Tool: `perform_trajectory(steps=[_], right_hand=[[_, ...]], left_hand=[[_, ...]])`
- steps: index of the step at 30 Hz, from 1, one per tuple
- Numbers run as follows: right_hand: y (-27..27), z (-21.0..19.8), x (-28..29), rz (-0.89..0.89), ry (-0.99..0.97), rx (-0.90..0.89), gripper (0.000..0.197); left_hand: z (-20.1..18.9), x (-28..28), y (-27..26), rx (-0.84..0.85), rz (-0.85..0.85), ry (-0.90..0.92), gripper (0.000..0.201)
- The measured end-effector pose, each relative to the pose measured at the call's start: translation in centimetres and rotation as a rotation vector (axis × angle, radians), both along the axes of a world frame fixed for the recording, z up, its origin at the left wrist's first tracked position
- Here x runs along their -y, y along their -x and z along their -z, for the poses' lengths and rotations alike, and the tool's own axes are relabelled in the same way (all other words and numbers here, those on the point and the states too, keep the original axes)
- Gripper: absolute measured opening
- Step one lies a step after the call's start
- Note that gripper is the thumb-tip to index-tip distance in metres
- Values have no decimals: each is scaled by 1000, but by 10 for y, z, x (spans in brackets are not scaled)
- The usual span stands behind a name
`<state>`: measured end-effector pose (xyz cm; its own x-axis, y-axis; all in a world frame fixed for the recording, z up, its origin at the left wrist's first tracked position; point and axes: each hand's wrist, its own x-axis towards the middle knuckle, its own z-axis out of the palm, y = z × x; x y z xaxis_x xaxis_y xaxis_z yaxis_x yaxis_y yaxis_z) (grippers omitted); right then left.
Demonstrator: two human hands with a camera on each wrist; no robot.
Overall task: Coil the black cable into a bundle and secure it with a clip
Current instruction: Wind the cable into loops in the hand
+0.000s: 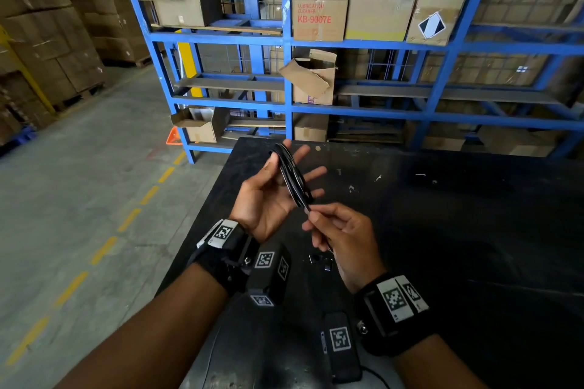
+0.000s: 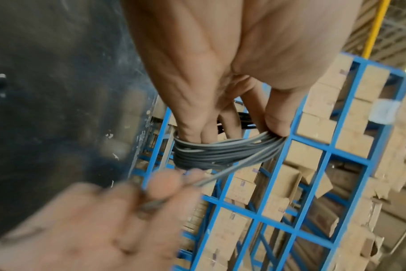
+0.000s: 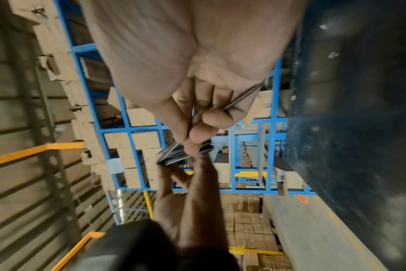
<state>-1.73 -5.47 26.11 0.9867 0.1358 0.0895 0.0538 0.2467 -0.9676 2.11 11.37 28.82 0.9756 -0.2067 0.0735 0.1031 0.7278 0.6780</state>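
In the middle of the head view the left hand [image 1: 268,196] is raised palm-up over the near left corner of the black table [image 1: 458,215]. The cable [image 1: 292,178] is wound in many loops around its spread fingers, and the thumb presses the loops from the side. The left wrist view shows the same coil [image 2: 223,154] low in the centre of the frame: flat grey-black turns stacked across the fingers [image 2: 192,117], with the thumb tip clamped on their right end.

Just below and to the right, the right hand [image 1: 343,238] pinches the loose end of the cable between thumb and fingertips, the other fingers curled in. One strand runs taut from the coil down to that pinch. In the right wrist view the strand crosses the curled right fingers [image 3: 211,117] and the coil shows as a dark bundle just beyond them, at the centre of the frame.

On the table, near the right hand, lie a few small dark pieces [image 1: 320,260]; I cannot tell what they are. Both wrists wear black bands with square printed markers.

Blue racking [image 1: 284,41] with cardboard boxes [image 1: 319,12] fills the top of the head view. Stacked cartons stand at upper left, and a dashed yellow line runs along the concrete floor [image 1: 79,199] at left.
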Motion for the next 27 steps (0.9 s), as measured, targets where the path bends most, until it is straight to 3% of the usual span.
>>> perform_trajectory(steps=[7,11,13,15,18,23,27], right_hand=[[-5,5,21,-70,-27,-202,8],[-12,-5,21,-107,-220,-377,5],[-15,-8,18,-115,-332,-440,13],[-18,-10,15,-123,-380,-460,10],[-19,-11,12,-170,-341,-429,24],[-17,-16,12,-282,-265,-414,17],[-16,-19,18,-346,-192,-380,39]], left_hand=[[-13,-8,4,118,223,89,40],[-8,-3,14,137,327,134,43],[-6,2,19,135,354,140,40],[-3,6,23,131,372,156,37],[0,5,29,102,378,170,36],[2,-4,33,51,388,142,38],[2,-9,33,35,391,91,35]])
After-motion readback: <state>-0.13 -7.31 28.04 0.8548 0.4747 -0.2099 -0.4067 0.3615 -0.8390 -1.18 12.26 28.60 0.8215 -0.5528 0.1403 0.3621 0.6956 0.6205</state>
